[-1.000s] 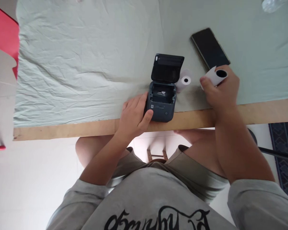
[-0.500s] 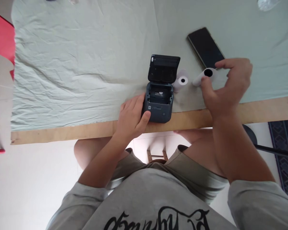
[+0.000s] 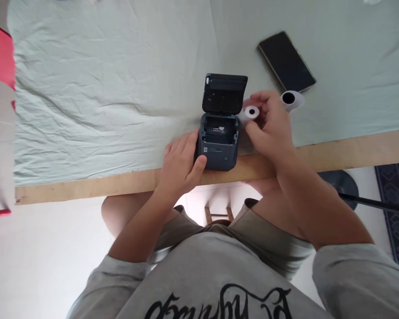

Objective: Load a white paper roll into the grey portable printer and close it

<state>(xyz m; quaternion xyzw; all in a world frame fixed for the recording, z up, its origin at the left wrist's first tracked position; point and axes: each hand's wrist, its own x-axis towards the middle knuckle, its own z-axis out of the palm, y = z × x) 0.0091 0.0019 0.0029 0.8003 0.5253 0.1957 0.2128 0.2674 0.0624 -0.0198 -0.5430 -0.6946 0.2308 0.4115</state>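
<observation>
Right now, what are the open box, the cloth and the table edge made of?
Box: probably hard plastic, dull and dark, with neat moulded edges.
Cloth: thin matte fabric, maybe cotton, since it wrinkles softly.
Table edge: light brown and smooth like wood, perhaps only wood-look.

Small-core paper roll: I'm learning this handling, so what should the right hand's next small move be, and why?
Probably lift the small-core paper roll gently with the right hand: its thumb and fingers are around the roll, which stands close beside the device, and the left hand rests against the device, whose lid is open.
</observation>
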